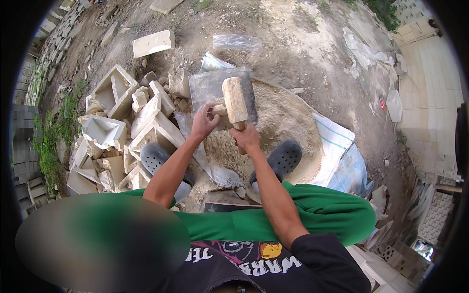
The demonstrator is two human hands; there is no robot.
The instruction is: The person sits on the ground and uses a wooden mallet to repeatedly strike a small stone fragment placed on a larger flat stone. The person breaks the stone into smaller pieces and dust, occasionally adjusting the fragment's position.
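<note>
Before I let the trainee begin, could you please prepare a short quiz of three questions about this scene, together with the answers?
1. Multiple choice: what does the right hand grip?
A) a steel trowel
B) a wooden mallet
C) a plastic bucket

2. True or false: in the picture, the heap of broken pale blocks lies to the left of the dark grey slab.

3. Short answer: what does the left hand hold with its fingers?

Key:
1. B
2. True
3. A small pale piece; its material cannot be told for sure.
</note>
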